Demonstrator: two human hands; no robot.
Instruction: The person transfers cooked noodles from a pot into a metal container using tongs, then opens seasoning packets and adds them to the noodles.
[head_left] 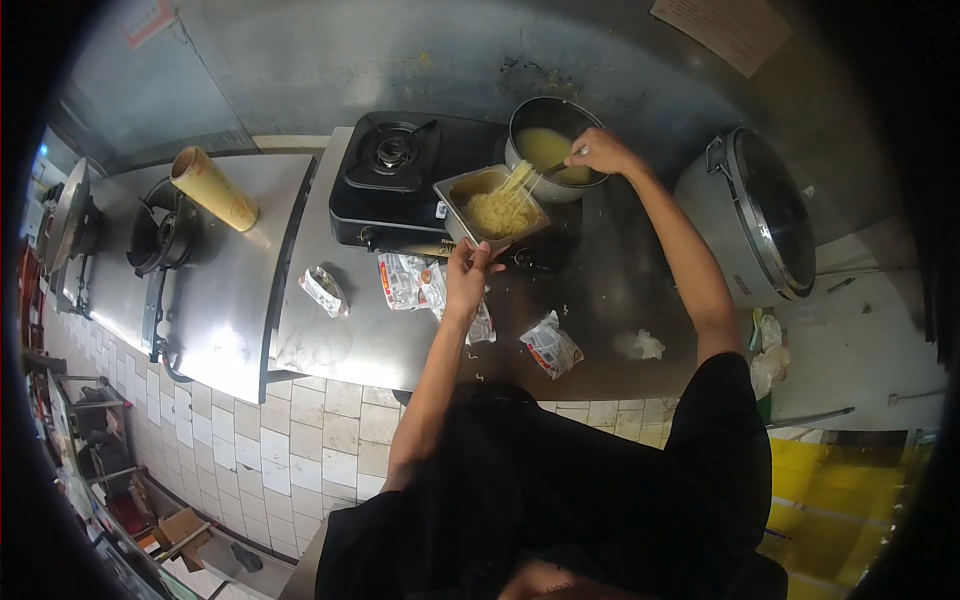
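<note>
Nearest, the left hand (467, 285) grips the near edge of the metal container (519, 238), with torn packets (552, 345) and scattered scraps on the worktop (610, 372) close by. That one-sided grip could let the container tip if the noodles (496, 213) inside it were pulled hard. The container is over the right part of the stove (350, 205), just beside the pot (560, 192); whether it rests on anything is hidden. One pair of its sides slants from far left to near right, but the two directions look so alike in length that a long axis is hard to tell. Its open top faces up. From it, a strand of noodles stretches away and to the right, towards the pot rim. Farther off, the right hand (603, 153) grips a utensil (560, 168) at that strand; slippery noodles could slide off, and a sudden drop could splash the pot's yellowish liquid (543, 147) onto the fingers.
</note>
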